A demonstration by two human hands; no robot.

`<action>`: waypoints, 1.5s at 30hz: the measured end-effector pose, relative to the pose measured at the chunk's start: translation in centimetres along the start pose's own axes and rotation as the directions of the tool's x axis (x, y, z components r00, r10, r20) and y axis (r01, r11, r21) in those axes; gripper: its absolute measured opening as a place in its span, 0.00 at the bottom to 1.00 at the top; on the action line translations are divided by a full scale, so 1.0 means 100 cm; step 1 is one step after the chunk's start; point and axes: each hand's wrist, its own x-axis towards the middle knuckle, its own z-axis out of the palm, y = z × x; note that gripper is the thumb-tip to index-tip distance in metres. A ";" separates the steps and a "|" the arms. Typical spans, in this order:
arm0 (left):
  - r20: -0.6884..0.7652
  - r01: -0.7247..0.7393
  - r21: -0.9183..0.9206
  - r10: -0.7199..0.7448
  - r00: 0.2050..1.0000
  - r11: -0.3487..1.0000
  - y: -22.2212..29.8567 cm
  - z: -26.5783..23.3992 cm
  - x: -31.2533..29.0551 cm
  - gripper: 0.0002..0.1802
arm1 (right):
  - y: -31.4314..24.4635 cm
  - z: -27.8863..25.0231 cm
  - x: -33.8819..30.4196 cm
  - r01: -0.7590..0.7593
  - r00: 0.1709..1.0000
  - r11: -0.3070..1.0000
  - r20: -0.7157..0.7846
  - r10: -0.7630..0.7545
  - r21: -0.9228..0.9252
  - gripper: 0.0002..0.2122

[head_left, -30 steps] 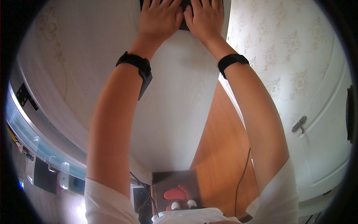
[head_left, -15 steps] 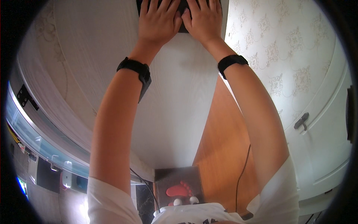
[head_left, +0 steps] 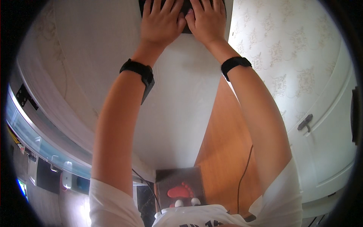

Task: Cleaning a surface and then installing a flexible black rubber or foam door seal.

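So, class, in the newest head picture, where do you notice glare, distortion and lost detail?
In the head view, a white glare patch washes out the lower left; still in the head view, the white door curves toward the right rim, and the dark panel under the left hand and right hand looks too dim for detail.

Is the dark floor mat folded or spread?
Spread, as far as visible: the mat lies flat, a red footprint fully showing; the shirt hides its near part.
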 end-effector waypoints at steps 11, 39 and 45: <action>0.026 -0.012 -0.051 0.013 1.000 0.999 0.015 -0.001 -0.025 0.26 | -0.005 -0.003 -0.029 -0.009 0.999 1.000 0.045 0.008 0.023 0.22; 0.109 -0.043 -0.099 0.054 0.993 0.994 0.086 -0.009 -0.171 0.15 | -0.030 0.000 -0.205 0.052 0.996 0.998 0.076 -0.054 0.036 0.14; 0.131 -0.007 -0.130 0.024 0.991 0.991 0.103 -0.009 -0.196 0.11 | -0.029 -0.005 -0.225 0.112 0.985 0.987 0.115 -0.125 0.117 0.14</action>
